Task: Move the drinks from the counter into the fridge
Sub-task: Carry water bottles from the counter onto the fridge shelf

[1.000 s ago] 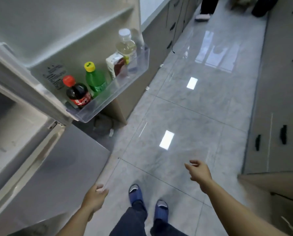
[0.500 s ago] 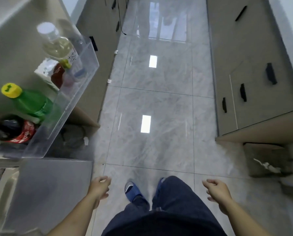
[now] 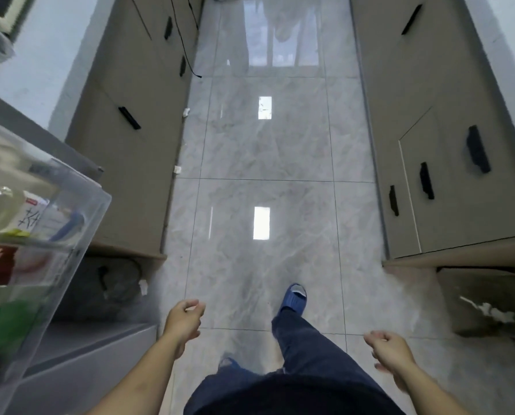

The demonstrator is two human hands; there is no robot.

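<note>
Hanging over the tiled floor (image 3: 265,163), left hand (image 3: 182,322) and right hand (image 3: 389,351) hold nothing, fingers loosely curled. Bottles sit blurred in the fridge door bin (image 3: 79,235).

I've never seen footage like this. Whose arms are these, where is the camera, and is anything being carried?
There is no machine here: a person wears a camera on the head, looking down. The left hand and right hand hang with loosely curled fingers and hold nothing. At the left edge is the clear fridge door shelf with blurred drinks inside, among them a green bottle. Below is a glossy tiled floor between cabinets, with one blue slipper stepping forward.
</note>
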